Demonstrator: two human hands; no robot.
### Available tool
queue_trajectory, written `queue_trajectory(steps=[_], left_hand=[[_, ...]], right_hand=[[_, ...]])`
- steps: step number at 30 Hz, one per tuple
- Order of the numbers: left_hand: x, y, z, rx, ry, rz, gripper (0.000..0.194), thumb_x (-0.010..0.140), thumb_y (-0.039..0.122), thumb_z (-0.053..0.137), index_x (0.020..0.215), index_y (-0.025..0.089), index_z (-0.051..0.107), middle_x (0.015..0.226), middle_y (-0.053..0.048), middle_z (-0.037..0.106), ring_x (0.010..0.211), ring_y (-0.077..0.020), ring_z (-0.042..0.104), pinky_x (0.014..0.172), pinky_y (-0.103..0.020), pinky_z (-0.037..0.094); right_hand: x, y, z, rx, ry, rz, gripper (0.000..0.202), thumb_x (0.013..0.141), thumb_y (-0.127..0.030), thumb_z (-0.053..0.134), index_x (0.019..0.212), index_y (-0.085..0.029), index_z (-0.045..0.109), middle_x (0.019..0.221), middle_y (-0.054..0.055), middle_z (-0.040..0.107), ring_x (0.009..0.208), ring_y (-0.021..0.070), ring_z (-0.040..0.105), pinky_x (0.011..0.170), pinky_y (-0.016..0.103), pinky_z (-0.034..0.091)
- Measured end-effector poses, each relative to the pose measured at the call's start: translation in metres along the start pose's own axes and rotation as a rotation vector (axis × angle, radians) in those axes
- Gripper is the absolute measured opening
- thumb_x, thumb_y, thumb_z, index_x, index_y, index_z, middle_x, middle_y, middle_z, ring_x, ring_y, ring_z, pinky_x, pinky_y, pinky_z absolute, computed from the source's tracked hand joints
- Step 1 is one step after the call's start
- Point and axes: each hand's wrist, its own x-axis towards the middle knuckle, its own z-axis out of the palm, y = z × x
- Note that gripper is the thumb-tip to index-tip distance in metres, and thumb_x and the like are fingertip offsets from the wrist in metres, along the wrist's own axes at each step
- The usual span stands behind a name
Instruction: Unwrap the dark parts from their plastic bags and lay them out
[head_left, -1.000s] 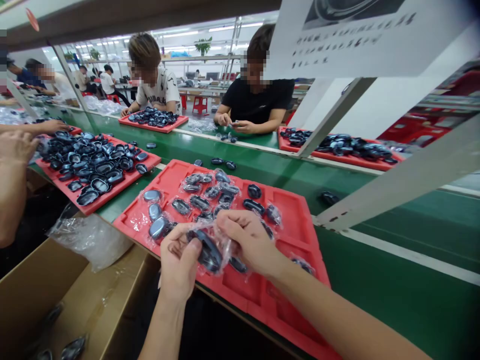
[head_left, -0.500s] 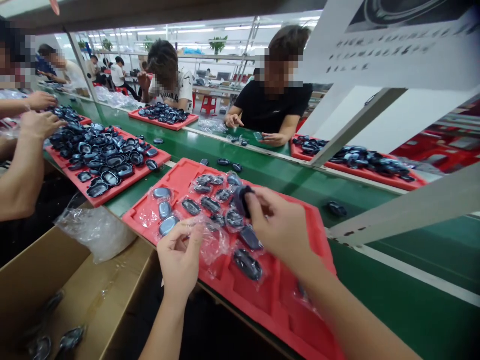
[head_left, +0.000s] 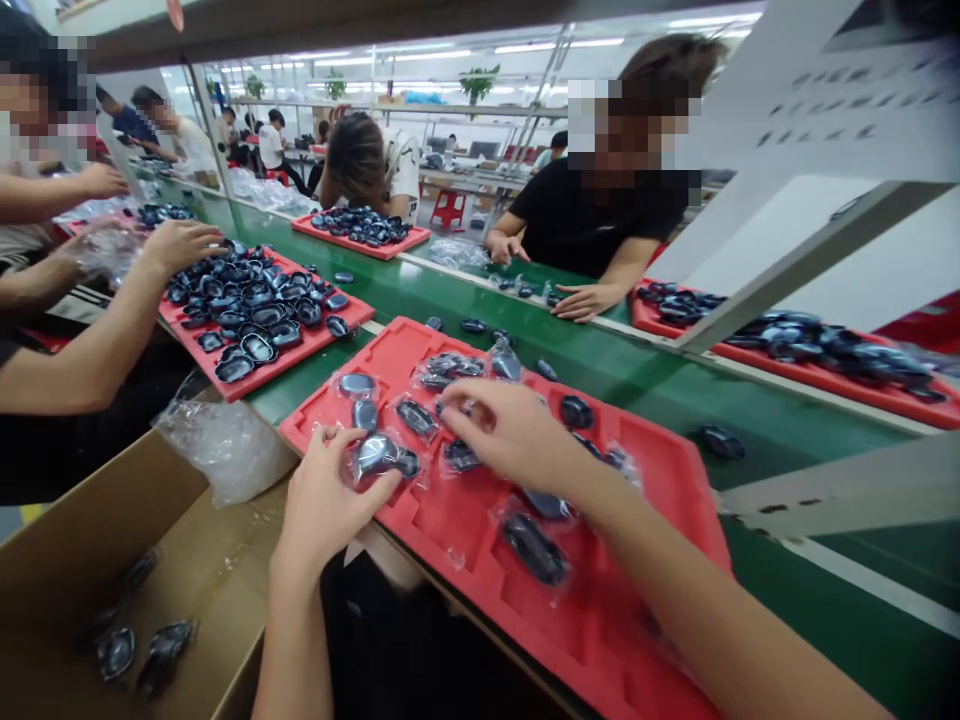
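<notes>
Far L: co-wkr's hand [head_left: 184,245] palm-down over a heap of dark shells [head_left: 255,290] on the L tray [head_left: 300,358], red. Below, cardboard box [head_left: 82,530], a few shells lying in it; clear bag [head_left: 229,450], crumpled, at box's far edge, near L tray.

Ctr: my tray [head_left: 442,510], red, on green desk [head_left: 420,290]. Two shiny blue shells near its L edge, one behind the other. My L hand [head_left: 319,490] just in front of them, loosely spread, thumb & fingers apart either side of a blue shell [head_left: 377,455] in clear film; smaller dark pc [head_left: 407,462] touching or just beside it. Can't tell if fingertips touch. Bagged shell [head_left: 416,418] lies btw my two hands.

My R hand [head_left: 517,430] is over mid-tray, fingers curled down among wrapped shells; can't tell if it grips one, tips partly hidden. Under R forearm, twd front: wrapped shell [head_left: 534,548], lying flat.

Behind my tray, loose shells on desk. Across: far tray [head_left: 409,243], heaped, co-wkr w/ head bowed behind it; then co-wkr in blk tee [head_left: 600,220], hands at desk, small wrapped pcs alongside.

R: lone shell [head_left: 721,442] on desk, just beyond my tray. Farther, R tray [head_left: 825,384], piled. Top R, paper [head_left: 847,110] w/ writing, blurred.
</notes>
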Motion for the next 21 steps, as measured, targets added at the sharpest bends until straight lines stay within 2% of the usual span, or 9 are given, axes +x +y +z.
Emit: queue_trajectory(steps=[1,3,7,10,13,16,18,21], left_hand=[[0.001,-0.001,0.001,0.008,0.008,-0.014,0.037,0.075,0.036,0.078,0.109,0.022,0.076,0.105,-0.006,0.069,0.09,-0.0256,0.068,0.08,-0.037,0.051],[0.004,-0.002,0.003,-0.077,0.04,-0.036,0.035,0.08,0.042,0.077,0.107,0.02,0.076,0.098,-0.006,0.073,0.085,-0.0237,0.068,0.078,-0.035,0.051],[0.001,0.007,0.005,-0.348,0.154,-0.035,0.032,0.095,0.043,0.062,0.111,0.018,0.074,0.084,-0.003,0.074,0.069,-0.0171,0.065,0.064,-0.026,0.05],[-0.008,0.027,0.012,-0.48,0.12,0.039,0.025,0.094,0.036,0.064,0.109,0.019,0.075,0.083,-0.002,0.075,0.07,-0.0161,0.068,0.064,-0.024,0.053],[-0.014,0.044,0.024,-0.579,0.086,0.075,0.02,0.089,0.032,0.072,0.102,0.019,0.076,0.082,-0.002,0.076,0.067,-0.015,0.068,0.062,-0.022,0.054],[-0.014,0.046,0.035,-0.716,0.096,0.052,0.021,0.085,0.031,0.078,0.101,0.018,0.077,0.082,-0.003,0.077,0.066,-0.014,0.067,0.063,-0.022,0.055],[-0.012,0.044,0.041,-0.858,0.077,0.036,0.023,0.085,0.034,0.079,0.101,0.018,0.078,0.082,-0.004,0.077,0.067,-0.0143,0.068,0.064,-0.022,0.055],[-0.012,0.045,0.049,-1.077,0.022,0.015,0.031,0.079,0.046,0.084,0.092,0.018,0.079,0.077,-0.003,0.075,0.065,-0.0134,0.066,0.062,-0.021,0.053]], right_hand=[[-0.009,-0.012,0.003,0.037,-0.055,-0.059,0.019,0.096,-0.029,0.053,0.098,-0.019,0.069,0.09,0.005,0.073,0.071,0.0179,0.062,0.07,0.03,0.043],[-0.023,-0.029,0.006,0.07,-0.117,-0.095,0.02,0.099,-0.029,0.052,0.101,-0.018,0.068,0.092,0.006,0.073,0.075,0.0183,0.062,0.071,0.03,0.043],[-0.035,-0.037,0.009,0.122,-0.182,-0.021,0.028,0.105,-0.037,0.046,0.097,-0.018,0.065,0.087,0.006,0.071,0.073,0.018,0.06,0.069,0.03,0.04],[-0.038,-0.034,0.015,0.163,-0.127,-0.029,0.03,0.105,-0.04,0.045,0.091,-0.018,0.06,0.083,0.004,0.068,0.069,0.0165,0.057,0.065,0.029,0.036],[-0.04,-0.028,0.019,0.271,-0.042,-0.07,0.03,0.105,-0.031,0.043,0.079,-0.019,0.052,0.071,0.0,0.06,0.06,0.0122,0.049,0.059,0.027,0.031],[-0.043,-0.024,0.016,0.397,-0.024,-0.143,0.039,0.103,-0.029,0.045,0.066,-0.02,0.037,0.057,-0.006,0.04,0.052,0.0087,0.035,0.054,0.025,0.025],[-0.046,-0.024,0.012,0.486,-0.021,-0.176,0.044,0.103,-0.031,0.047,0.063,-0.02,0.032,0.056,-0.006,0.03,0.051,0.0079,0.029,0.052,0.025,0.023],[-0.05,-0.025,0.01,0.701,0.001,-0.119,0.049,0.103,-0.04,0.051,0.06,-0.019,0.038,0.055,-0.005,0.032,0.05,0.0084,0.029,0.049,0.025,0.023]])
